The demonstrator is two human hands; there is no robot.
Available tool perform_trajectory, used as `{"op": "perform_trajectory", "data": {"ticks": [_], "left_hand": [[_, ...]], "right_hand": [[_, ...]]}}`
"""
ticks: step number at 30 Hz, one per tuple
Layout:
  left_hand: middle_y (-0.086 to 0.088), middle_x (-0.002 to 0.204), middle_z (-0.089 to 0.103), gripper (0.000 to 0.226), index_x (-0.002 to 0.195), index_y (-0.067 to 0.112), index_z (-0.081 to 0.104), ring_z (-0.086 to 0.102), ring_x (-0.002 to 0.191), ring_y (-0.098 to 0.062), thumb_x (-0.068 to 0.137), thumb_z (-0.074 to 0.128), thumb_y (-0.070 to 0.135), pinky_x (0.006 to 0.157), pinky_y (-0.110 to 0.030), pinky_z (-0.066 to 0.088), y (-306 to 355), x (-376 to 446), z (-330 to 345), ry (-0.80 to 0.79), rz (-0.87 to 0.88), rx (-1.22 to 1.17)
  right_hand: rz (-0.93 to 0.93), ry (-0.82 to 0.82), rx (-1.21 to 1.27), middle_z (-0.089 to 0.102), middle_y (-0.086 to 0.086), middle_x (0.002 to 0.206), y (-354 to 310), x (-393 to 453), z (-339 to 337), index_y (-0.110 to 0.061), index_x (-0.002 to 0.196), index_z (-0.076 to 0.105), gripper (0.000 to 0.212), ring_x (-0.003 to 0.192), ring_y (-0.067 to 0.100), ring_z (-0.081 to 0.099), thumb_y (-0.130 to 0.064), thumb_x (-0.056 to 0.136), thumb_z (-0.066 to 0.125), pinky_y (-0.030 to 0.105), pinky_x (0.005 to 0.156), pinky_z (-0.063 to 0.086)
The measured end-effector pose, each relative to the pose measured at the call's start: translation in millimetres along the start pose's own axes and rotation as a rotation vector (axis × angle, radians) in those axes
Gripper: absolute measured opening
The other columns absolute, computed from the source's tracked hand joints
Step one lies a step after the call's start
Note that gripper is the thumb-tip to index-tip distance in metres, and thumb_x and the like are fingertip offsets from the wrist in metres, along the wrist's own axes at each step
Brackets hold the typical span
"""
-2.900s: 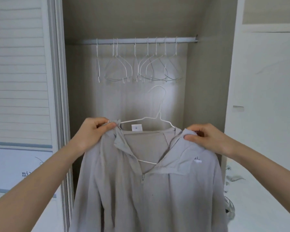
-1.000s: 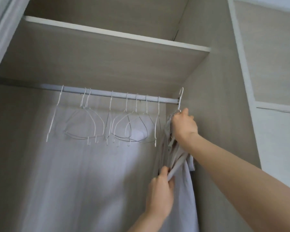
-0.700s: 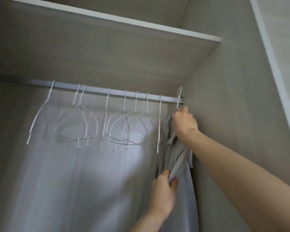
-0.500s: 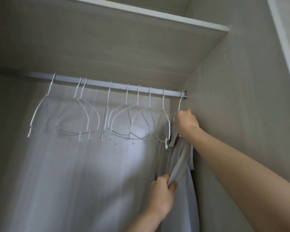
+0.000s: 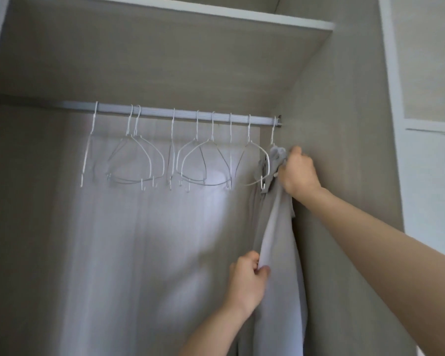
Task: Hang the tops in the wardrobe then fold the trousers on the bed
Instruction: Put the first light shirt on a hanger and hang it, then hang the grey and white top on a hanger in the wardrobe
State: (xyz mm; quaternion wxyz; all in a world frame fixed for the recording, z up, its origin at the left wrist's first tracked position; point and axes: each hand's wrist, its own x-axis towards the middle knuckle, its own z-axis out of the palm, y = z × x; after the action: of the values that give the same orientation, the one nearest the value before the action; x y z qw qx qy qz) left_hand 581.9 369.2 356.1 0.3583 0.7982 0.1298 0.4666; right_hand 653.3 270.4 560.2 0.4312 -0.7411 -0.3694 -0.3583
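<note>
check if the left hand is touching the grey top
Touching. The head view shows the left hand pinching a fold of the grey top between thumb and fingers.

White panelled wall (image 5: 429, 191) at right
</note>
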Motion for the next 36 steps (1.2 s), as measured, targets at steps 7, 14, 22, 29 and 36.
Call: {"op": "perform_trajectory", "data": {"ticks": [7, 14, 22, 29, 36], "left_hand": [[0.002, 0.066, 0.063, 0.029, 0.079, 0.026, 0.056, 0.058, 0.049, -0.010, 0.092, 0.057, 0.000, 0.055, -0.029, 0.055, 12, -106, -28, -0.019, -0.133, -0.097], [0.001, 0.065, 0.067, 0.023, 0.085, 0.025, 0.061, 0.065, 0.058, -0.018, 0.093, 0.057, 0.003, 0.067, -0.037, 0.058, 29, -205, -94, 0.105, -0.114, -0.010], [0.012, 0.078, 0.070, 0.010, 0.099, 0.037, 0.058, 0.068, 0.073, -0.011, 0.093, 0.055, 0.029, 0.073, -0.031, 0.053, 79, -346, -177, 0.126, -0.146, 0.438], [0.012, 0.075, 0.069, 0.012, 0.106, 0.029, 0.060, 0.065, 0.076, -0.007, 0.097, 0.053, 0.028, 0.069, -0.020, 0.048, 141, -497, -196, 0.327, -0.408, 0.612], [0.010, 0.074, 0.071, 0.012, 0.104, 0.026, 0.063, 0.067, 0.077, -0.003, 0.097, 0.054, 0.021, 0.080, -0.032, 0.053, 226, -650, -172, 0.695, -0.724, 0.613]], "right_hand": [[-0.046, -0.095, 0.055, 0.052, 0.018, 0.126, 4, -130, -31, -0.005, 0.132, 0.037, 0.042, 0.112, 0.040, 0.051, -0.016, 0.092, 0.045, 0.044, 0.088, 0.045], [-0.150, -0.280, 0.202, 0.056, 0.012, 0.126, 3, -261, -59, -0.007, 0.131, 0.045, 0.038, 0.116, 0.029, 0.054, -0.017, 0.095, 0.048, 0.035, 0.097, 0.042], [-0.241, -0.504, 0.501, 0.066, -0.001, 0.111, -37, -384, -83, -0.012, 0.125, 0.053, 0.032, 0.087, 0.011, 0.058, -0.016, 0.093, 0.054, 0.020, 0.082, 0.040], [-0.364, -0.825, 0.836, 0.062, -0.009, 0.097, -79, -497, -113, -0.014, 0.123, 0.054, 0.028, 0.097, 0.008, 0.061, -0.018, 0.095, 0.054, 0.025, 0.089, 0.048], [-0.486, -1.162, 1.020, 0.063, -0.011, 0.100, -101, -604, -176, -0.018, 0.123, 0.053, 0.028, 0.097, 0.006, 0.058, -0.022, 0.096, 0.051, 0.025, 0.091, 0.046]]}}
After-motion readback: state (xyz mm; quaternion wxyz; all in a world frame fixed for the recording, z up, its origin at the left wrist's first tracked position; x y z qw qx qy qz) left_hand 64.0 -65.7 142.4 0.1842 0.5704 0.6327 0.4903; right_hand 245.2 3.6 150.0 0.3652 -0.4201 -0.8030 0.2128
